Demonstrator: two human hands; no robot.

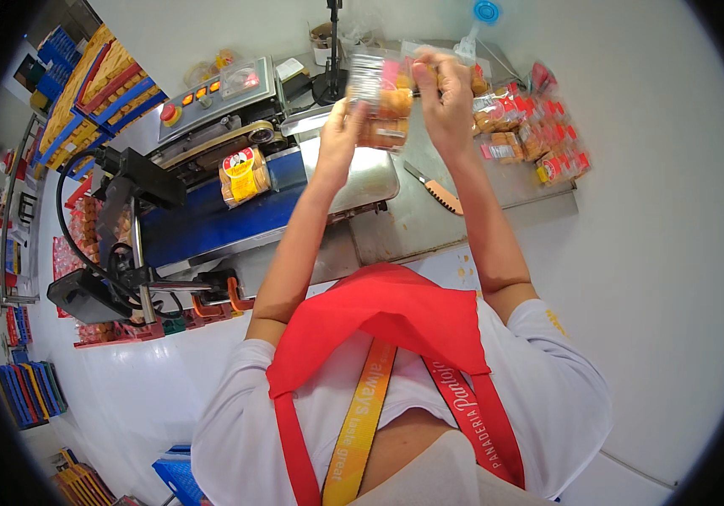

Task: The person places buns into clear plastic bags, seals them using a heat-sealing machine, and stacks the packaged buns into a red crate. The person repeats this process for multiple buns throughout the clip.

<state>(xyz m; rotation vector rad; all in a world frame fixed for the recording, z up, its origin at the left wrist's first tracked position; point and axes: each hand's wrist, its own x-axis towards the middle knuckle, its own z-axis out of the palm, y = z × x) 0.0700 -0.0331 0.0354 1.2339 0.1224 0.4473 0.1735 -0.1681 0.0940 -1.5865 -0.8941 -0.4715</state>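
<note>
In front of me, above the steel table (396, 221), a clear bag of golden-brown baked pieces (394, 103) is raised, somewhat smeared by motion. My left hand (343, 139) grips its left side, thumb across the front. At its upper right end, my right hand (446, 97) has its fingers curled and pinched on the bag's edge. Below the hands lies a knife (436, 187) with an orange, black-notched handle. Another bag of baked pieces (245, 175), with a yellow and red label, sits on the blue conveyor belt (202, 215) to the left.
Several filled bags (539, 131) are heaped at the table's right end. A machine with a control panel (218, 97) stands behind the belt. A black device on a bracket (147, 181) juts over the belt's left end. Stacked crates (96, 97) stand far left.
</note>
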